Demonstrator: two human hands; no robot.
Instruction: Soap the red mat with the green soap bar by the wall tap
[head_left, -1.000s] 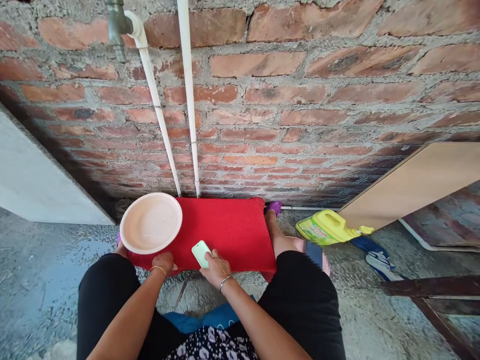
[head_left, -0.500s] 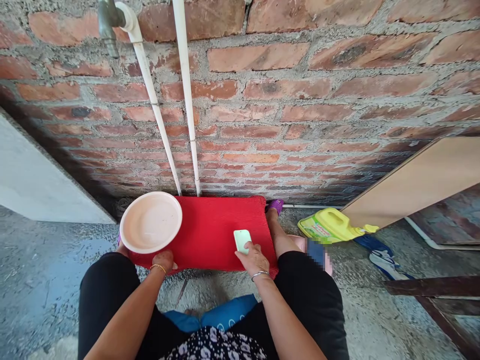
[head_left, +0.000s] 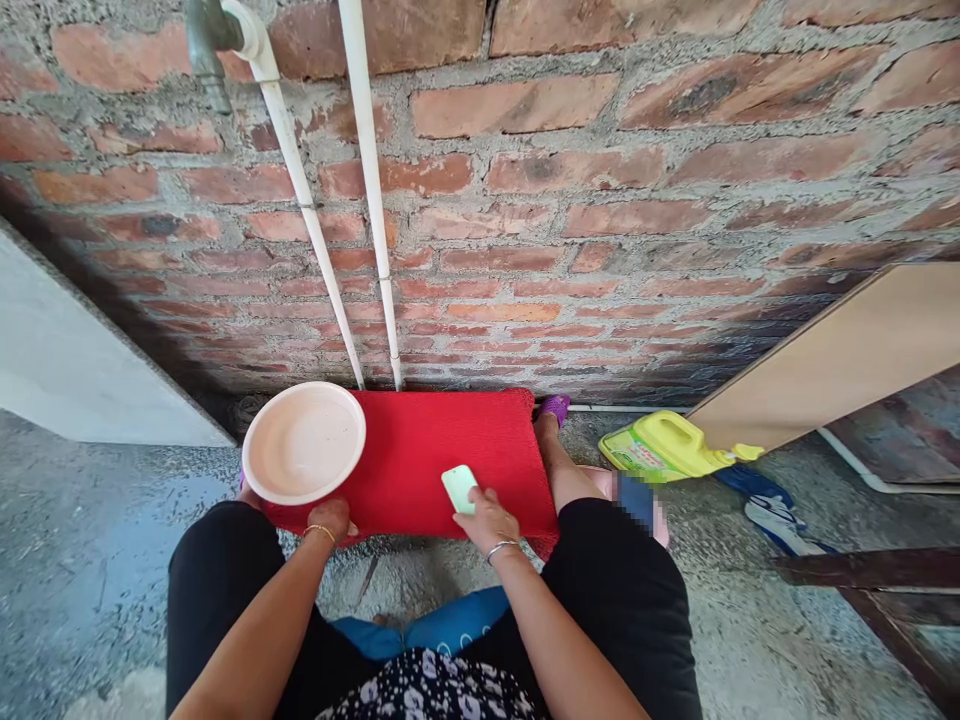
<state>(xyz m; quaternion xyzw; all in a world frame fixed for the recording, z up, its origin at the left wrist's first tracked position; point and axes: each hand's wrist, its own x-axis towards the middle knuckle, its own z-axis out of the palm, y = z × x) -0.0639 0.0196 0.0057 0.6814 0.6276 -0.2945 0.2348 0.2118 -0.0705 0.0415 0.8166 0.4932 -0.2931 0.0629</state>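
Head view shows a pale green, round-cornered block [head_left: 457, 487].

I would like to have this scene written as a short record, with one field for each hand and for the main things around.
Left hand: at the near edge of the red cloth, close to the basin; its grip is partly hidden
Right hand: holds a pale green bar over the cloth
Basin: pale pink, at the cloth's left end
Floor right: yellow jug near a brown board
Wall: brick, with a tap at upper left
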